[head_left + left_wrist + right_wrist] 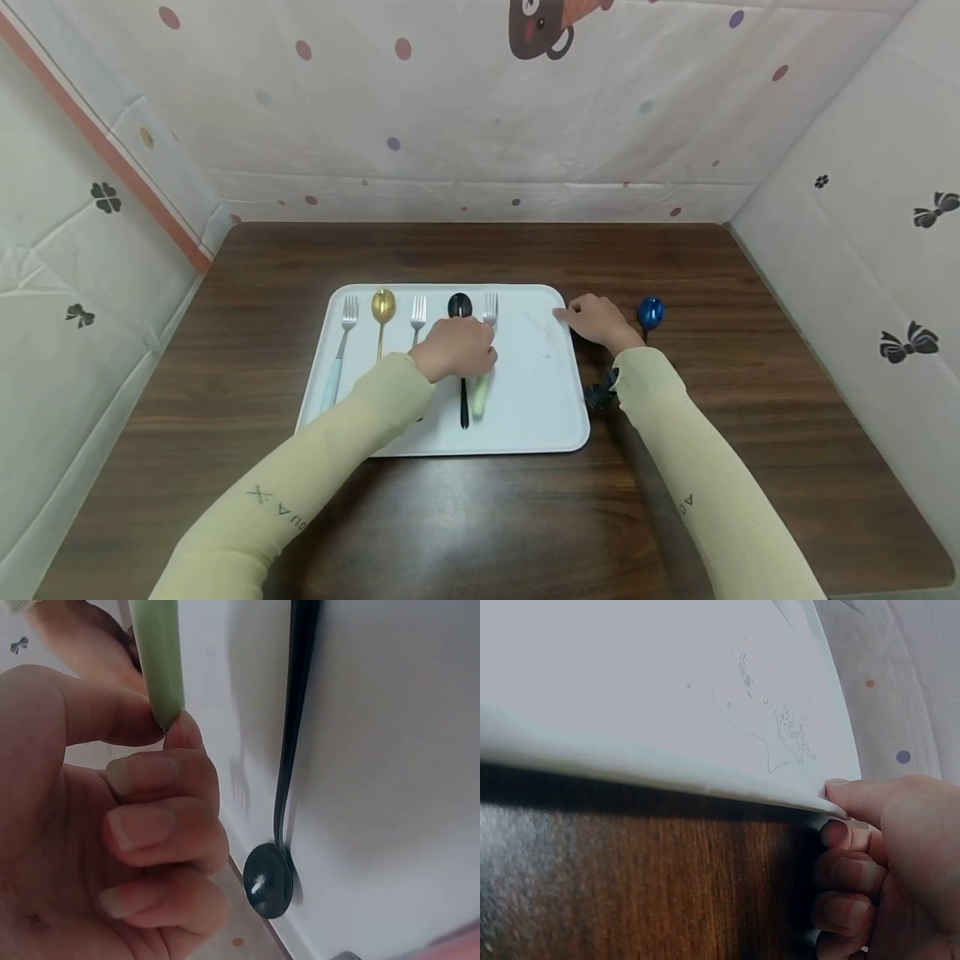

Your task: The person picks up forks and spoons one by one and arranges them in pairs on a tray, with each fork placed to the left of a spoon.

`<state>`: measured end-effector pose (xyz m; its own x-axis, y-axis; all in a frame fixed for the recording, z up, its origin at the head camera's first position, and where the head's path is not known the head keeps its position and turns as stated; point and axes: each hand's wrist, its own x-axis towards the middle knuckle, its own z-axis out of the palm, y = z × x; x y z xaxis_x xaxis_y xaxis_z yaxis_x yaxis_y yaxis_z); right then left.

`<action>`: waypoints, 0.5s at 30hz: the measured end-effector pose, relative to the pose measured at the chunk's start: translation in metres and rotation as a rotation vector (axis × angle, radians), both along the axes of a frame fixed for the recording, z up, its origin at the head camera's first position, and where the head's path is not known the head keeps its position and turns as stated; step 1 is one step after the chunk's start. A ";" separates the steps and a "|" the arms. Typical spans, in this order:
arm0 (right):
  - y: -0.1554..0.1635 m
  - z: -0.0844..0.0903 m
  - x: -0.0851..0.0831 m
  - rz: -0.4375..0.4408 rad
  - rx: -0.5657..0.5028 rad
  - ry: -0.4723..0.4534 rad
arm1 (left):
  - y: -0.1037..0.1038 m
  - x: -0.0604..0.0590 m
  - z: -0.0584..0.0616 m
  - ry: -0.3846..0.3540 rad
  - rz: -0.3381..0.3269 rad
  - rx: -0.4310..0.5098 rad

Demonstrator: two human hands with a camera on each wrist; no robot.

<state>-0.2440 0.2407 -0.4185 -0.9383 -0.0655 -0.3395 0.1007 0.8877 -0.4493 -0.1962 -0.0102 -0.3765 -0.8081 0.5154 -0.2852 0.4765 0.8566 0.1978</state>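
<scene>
Head view: at frame centre the left hand [456, 348] pinches the green-handled fork [486, 350] between thumb and fingertip; the fork lies on the white tray [540, 417], its long axis running from tines at the top toward the bottom of the frame. Just left of it, parallel, lies the black spoon [461, 333], the nearest obstacle. Further left lie another fork [417, 317], a gold spoon [382, 312] and a blue-handled fork [341, 350]. The right hand [598, 321] grips the tray's right rim, thumb on top. A blue spoon [650, 312] sits on the table [750, 400], right of that hand.
</scene>
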 end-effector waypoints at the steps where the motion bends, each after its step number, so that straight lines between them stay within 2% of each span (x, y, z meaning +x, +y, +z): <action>1: 0.000 0.000 0.000 0.000 0.001 0.000 | 0.001 0.000 -0.001 0.001 0.003 0.000; 15: 0.001 -0.002 -0.002 0.020 0.023 0.032 | 0.013 -0.005 -0.015 -0.004 0.010 -0.027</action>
<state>-0.2458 0.2414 -0.4207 -0.9471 -0.0769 -0.3115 0.0688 0.8997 -0.4311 -0.2017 0.0031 -0.3915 -0.8120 0.4992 -0.3025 0.4669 0.8665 0.1765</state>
